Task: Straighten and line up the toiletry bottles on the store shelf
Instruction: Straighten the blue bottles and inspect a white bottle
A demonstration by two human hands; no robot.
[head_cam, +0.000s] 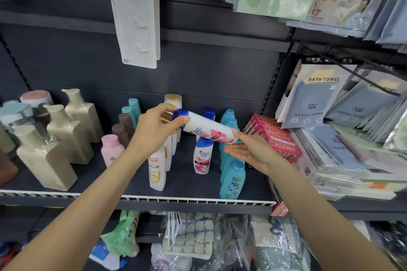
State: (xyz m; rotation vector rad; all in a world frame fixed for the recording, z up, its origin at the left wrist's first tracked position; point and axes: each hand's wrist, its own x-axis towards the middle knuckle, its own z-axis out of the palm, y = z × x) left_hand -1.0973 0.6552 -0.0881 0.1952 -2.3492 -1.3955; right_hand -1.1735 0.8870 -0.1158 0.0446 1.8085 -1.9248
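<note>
A white shampoo bottle [206, 129] with a blue cap and pink label lies sideways in the air above the dark shelf [189, 185]. My left hand [157, 128] grips its capped end. My right hand [251, 149] is palm up under the other end, thumb against the bottle's base. Below stands a matching white and blue bottle [202, 155], with another blue-capped one [209, 114] behind. A row of teal bottles [231, 160] runs front to back on the right. White and yellow bottles [157, 170] stand in a row on the left, partly hidden by my left arm.
Beige pump bottles [55, 136] crowd the shelf's left. A pink bottle [111, 153], brown bottles [123, 126] and small teal bottles [133, 109] stand mid-left. Red boxes [277, 138] and stacked bath towel packs [343, 138] fill the right. A white hook card [136, 17] hangs above.
</note>
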